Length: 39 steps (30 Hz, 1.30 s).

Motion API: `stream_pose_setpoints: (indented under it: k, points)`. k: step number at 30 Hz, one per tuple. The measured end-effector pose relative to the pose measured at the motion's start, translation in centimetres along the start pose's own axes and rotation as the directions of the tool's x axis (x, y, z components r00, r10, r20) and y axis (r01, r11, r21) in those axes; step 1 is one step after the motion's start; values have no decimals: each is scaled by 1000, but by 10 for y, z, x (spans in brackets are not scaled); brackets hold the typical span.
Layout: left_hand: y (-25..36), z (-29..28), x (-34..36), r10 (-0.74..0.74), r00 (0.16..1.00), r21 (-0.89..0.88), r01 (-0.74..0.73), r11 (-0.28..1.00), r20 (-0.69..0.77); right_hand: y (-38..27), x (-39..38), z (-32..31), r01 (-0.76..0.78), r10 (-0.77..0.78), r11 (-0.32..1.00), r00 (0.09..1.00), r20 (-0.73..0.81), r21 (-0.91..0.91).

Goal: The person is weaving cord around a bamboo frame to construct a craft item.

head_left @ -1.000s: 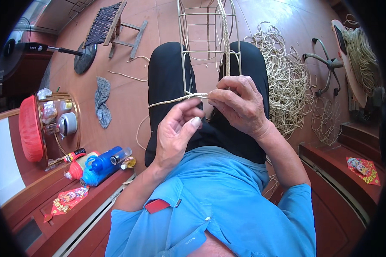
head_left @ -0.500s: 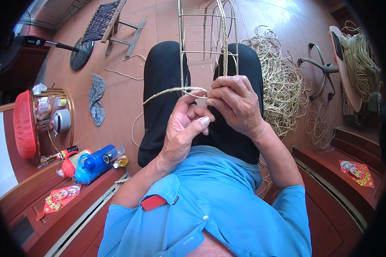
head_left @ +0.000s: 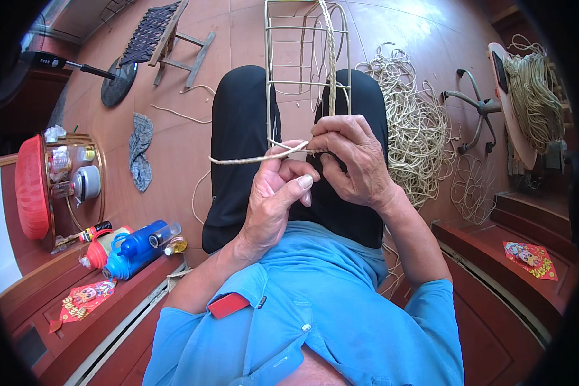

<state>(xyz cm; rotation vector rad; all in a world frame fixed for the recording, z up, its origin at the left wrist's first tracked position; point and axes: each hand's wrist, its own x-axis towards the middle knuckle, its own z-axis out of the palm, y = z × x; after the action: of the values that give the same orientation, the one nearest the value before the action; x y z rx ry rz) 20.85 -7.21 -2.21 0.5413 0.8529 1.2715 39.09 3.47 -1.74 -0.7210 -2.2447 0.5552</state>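
A slim metal wire frame (head_left: 302,83) reaches from between my knees toward the far edge. Pale cord is wound along its right rod, forming a thick braided-looking strip (head_left: 332,64). At the frame's near end, my right hand (head_left: 356,159) pinches the cord between thumb and forefinger. A loose length of pale cord (head_left: 238,159) runs leftward from there, passing over the forefinger of my left hand (head_left: 267,206). That left hand is palm-up, its thumb standing apart and the other fingers loosely bent. The frame's near end is partly hidden by my fingers.
A big heap of loose cord (head_left: 418,128) lies right of my knees, beside a wheeled base (head_left: 479,106). More cord hangs on a board (head_left: 531,103). At left are a folding stool (head_left: 186,61), a grey cloth (head_left: 141,151), a red basin (head_left: 32,186) and a blue bottle (head_left: 141,244).
The cord's loose end has swung down and straightened across my left forefinger. My right fingertips have shifted slightly at the crossing. Everything in view has slid a little left.
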Motion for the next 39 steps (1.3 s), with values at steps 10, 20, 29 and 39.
stream_pose_setpoints:
  k: [10, 20, 29, 39]
  points:
    - [-1, 3, 9, -41, 999, 226, 44, 973, -16, 0, 2, -2, -10, 9, 1000, 999, 45, 7]
    - [34, 6, -7, 74, 996, 809, -82, 583, 48, -1, 1, -4, -21, 20, 997, 1000, 16, 68]
    - [83, 7, -36, -73, 996, 687, 22, 726, 45, 5, -1, 9, 14, -8, 998, 995, -99, 58]
    - [199, -66, -63, 542, 839, 423, -507, 751, 46, 3, -1, 18, 53, -53, 999, 972, -229, -5]
